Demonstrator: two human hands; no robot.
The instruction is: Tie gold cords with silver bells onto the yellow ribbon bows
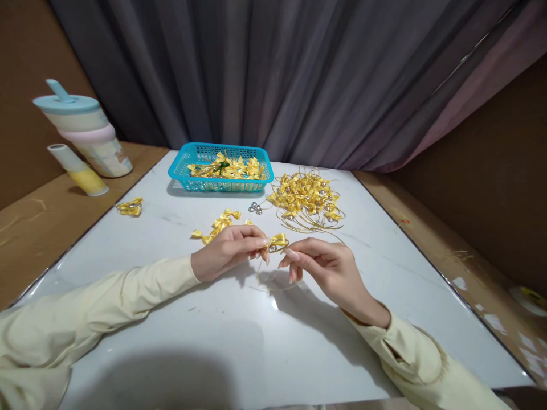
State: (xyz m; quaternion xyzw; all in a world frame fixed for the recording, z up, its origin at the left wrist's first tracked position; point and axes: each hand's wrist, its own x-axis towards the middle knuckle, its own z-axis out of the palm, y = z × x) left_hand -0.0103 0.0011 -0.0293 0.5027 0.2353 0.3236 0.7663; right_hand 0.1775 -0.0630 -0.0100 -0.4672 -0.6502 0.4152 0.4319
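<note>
Above the middle of a white marble-look table (213, 330), both my hands pinch one small yellow ribbon bow (277, 241). My left hand (228, 250) grips the bow's left side with closed fingers. My right hand (325, 266) pinches it from the right; a thin clear loop seems to hang below the bow. A few loose yellow bows (217, 224) lie just behind my left hand. Further back sits a pile of yellow bows with gold loops and silver beads (306, 199).
A turquoise plastic basket (179, 165) with more yellow bows stands at the table's far edge. Two small silver beads (255, 208) lie in front of it. On the brown surface to the left are a pastel tumbler (88, 134), a yellow tube (79, 171) and a stray bow (130, 207). Dark curtains hang behind.
</note>
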